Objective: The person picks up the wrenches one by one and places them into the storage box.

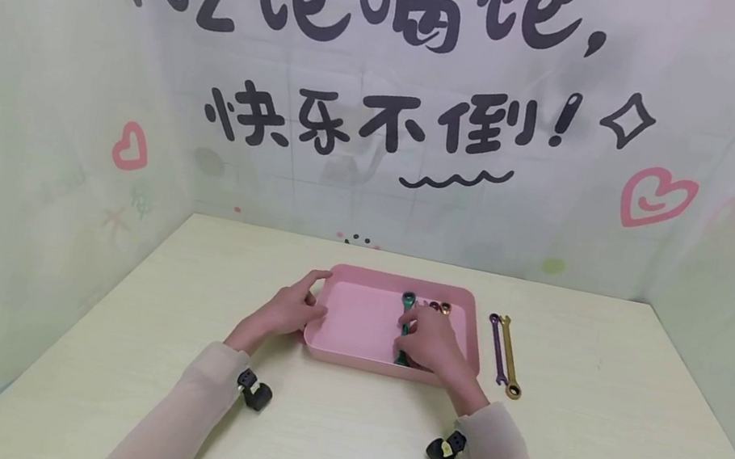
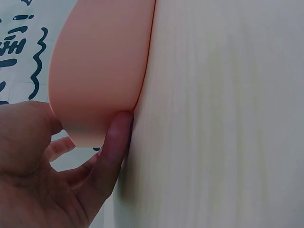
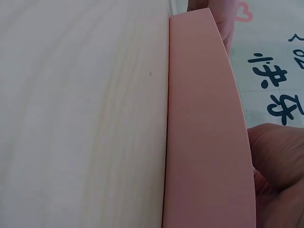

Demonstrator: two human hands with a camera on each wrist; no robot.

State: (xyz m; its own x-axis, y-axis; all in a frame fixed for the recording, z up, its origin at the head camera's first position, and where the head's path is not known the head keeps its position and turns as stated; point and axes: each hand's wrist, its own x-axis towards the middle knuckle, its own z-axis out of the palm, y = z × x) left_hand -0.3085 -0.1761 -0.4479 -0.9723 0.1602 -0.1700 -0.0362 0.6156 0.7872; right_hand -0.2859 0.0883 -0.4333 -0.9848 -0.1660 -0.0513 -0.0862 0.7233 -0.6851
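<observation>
Left hand [image 1: 285, 309] grips tray [image 1: 355, 319]; right hand [image 1: 432, 341] pinches green wrench [image 1: 409, 301], which, loosely held, could knock wrenches [image 1: 446, 308] under that hand.

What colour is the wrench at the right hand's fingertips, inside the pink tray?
The wrench is green; it shows best in the head view.

In the head view, the right grip [image 1: 431, 341] partly hides the wrenches [image 1: 409, 300] in the tray [image 1: 355, 318].
</observation>
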